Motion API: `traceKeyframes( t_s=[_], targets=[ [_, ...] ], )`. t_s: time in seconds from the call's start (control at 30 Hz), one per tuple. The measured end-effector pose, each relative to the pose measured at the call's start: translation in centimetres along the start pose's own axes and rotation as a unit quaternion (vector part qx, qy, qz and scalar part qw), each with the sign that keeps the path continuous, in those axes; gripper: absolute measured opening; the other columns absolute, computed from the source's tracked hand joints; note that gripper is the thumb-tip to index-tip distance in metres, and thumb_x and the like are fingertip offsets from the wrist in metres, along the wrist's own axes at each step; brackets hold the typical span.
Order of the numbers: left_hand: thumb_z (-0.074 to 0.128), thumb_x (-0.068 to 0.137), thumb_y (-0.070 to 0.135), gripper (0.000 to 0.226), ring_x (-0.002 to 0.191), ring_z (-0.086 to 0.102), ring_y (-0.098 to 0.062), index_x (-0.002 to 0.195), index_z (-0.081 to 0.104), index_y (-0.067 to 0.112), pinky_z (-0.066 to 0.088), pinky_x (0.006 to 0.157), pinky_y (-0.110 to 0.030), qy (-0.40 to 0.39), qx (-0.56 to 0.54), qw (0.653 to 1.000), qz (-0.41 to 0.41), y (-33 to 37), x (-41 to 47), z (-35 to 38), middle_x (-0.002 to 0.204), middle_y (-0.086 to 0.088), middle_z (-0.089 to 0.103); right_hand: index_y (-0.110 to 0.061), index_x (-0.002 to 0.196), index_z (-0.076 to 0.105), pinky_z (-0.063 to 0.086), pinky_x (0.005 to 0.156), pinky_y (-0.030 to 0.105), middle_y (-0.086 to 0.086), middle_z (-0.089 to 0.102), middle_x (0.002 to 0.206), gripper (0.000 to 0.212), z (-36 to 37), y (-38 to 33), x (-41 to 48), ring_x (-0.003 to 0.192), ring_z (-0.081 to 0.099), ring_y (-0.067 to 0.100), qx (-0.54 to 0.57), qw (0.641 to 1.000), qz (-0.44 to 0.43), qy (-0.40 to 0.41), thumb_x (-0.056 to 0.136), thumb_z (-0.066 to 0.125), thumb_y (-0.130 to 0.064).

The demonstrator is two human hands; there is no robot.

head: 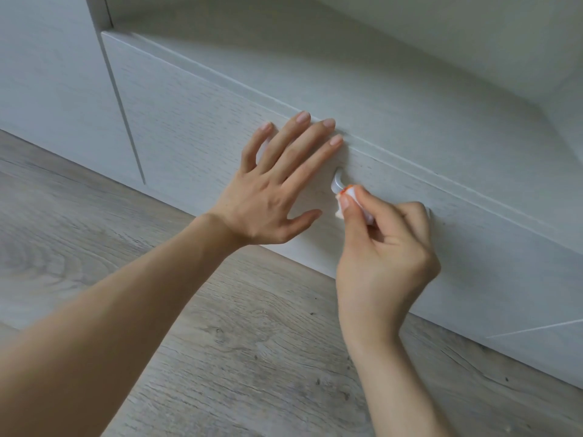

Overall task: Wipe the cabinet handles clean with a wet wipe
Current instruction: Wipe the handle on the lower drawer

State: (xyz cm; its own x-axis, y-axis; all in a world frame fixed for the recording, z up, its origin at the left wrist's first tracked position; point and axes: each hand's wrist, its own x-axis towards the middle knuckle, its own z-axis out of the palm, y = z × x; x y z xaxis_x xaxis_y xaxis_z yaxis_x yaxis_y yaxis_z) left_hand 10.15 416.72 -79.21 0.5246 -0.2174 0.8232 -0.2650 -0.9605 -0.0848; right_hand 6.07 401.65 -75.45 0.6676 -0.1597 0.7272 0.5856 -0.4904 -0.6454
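The left hand (271,187) lies flat, fingers spread and gripping nothing, against the pale grey wood-grain drawer front (195,127), bracing it. At its four o'clock, the right hand (386,247) has thumb and fingers pinched together on a small bunched white wet wipe with an orange mark (348,197), pressed to the left end of the curved silver metal cabinet handle (339,181). That handle sits on the drawer front just below the top seam; most of its bar is hidden behind the right hand, with what may be its far end peeping out at the knuckles' two o'clock.

The wipe is wadded very small, so it probably touches only a narrow strip at a time; the underside and back of the bar could be missed. A hard rub might also slip the wad out of the pinch, or nudge the drawer if the bracing palm lifts.

At seven o'clock lies the grey wood-plank floor (94,216); at ten o'clock, a neighbouring pale cabinet door (56,77). An open shelf recess (347,36) runs above. Nothing blocks the handle except the hands themselves.
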Motion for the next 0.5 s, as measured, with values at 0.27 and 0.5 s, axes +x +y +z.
traceKeyframes(
  t_s=[0.27,0.5],
  targets=[
    [0.044,0.089,0.052,0.075,0.144,0.013,-0.024,0.148,0.022,0.012,-0.002,0.115,-0.040,-0.009,0.015,0.999,0.029,-1.1,0.0,-0.1,0.153,-0.005,0.022,-0.004,0.090,0.074,0.040,0.067,0.002,-0.003,0.051,0.073,0.011,0.2,-0.4,0.0,0.066,0.054,-0.006,-0.005,1.000,0.003,-0.007,0.079,0.072,-0.005],
    [0.044,0.090,0.052,0.072,0.143,0.018,-0.025,0.147,0.026,0.012,0.000,0.115,-0.040,-0.003,0.011,0.999,0.047,-1.5,0.1,-0.4,0.152,-0.008,0.027,-0.005,0.089,0.074,0.047,0.068,0.011,-0.006,0.052,0.076,0.010,1.0,-0.9,-0.2,0.065,0.059,0.003,0.020,0.999,0.035,0.009,0.080,0.071,-0.005]
  ],
)
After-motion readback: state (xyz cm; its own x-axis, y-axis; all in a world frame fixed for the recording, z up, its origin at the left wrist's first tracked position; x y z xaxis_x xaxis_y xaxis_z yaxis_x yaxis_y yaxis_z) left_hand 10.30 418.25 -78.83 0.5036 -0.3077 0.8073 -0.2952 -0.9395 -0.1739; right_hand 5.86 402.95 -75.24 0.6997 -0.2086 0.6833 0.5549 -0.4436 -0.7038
